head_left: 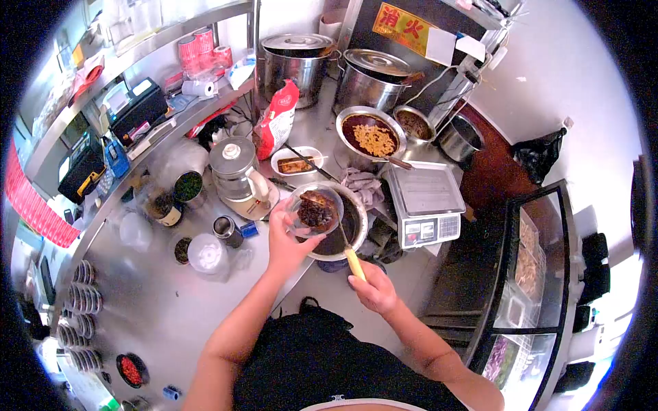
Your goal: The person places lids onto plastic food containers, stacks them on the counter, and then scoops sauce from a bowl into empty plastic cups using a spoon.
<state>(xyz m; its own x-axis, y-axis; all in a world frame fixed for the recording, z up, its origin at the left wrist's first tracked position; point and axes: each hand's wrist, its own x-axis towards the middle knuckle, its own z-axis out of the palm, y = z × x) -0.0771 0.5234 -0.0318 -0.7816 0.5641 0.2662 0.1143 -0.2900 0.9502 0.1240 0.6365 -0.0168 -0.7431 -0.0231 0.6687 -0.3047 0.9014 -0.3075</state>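
My left hand [284, 236] is wrapped round the side of a clear plastic bowl [334, 205], tilted, with dark brown chunky food [317, 209] in it. My right hand [375, 289] grips a yellow-handled metal utensil [354, 264]. Its thin shaft runs up to the bowl's right edge; I cannot make out its head. Directly below the bowl is a large round pot [360, 214] of dark liquid, partly hidden by the bowl and my left hand.
Behind stand a basin of brown sauce [346, 127] with yellowish bits, and lidded steel pots [296, 72]. A digital scale [428, 198] is right of the pot. Left are a glass-jar blender [233, 168], a white dish [314, 152], a red-and-white bag [277, 120] and a greens container [190, 186].
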